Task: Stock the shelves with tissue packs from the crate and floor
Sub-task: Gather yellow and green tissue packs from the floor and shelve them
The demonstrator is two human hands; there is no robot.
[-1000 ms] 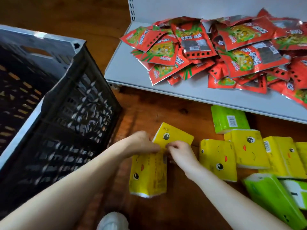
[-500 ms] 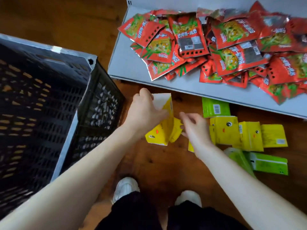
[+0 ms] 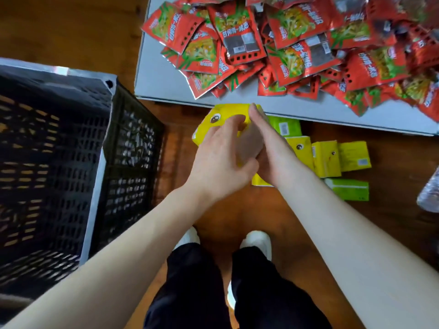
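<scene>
A yellow tissue pack with a cartoon eye is up off the floor, just in front of the shelf's front edge. My left hand grips it from the left with fingers spread over its top. My right hand presses flat against its right side, fingers straight. How many packs sit between my palms is hidden. Several more yellow packs and green packs lie on the wooden floor to the right. The black crate stands at left; its inside looks dark.
The grey shelf holds a heap of red snack packets, with a bare strip along its left side. A clear plastic bottle shows at the right edge. My white shoes stand on the floor below my hands.
My hands lifted the yellow pack from the floor up toward the shelf edge. My right hand closed in against its side. My view tilted down as I stood.
</scene>
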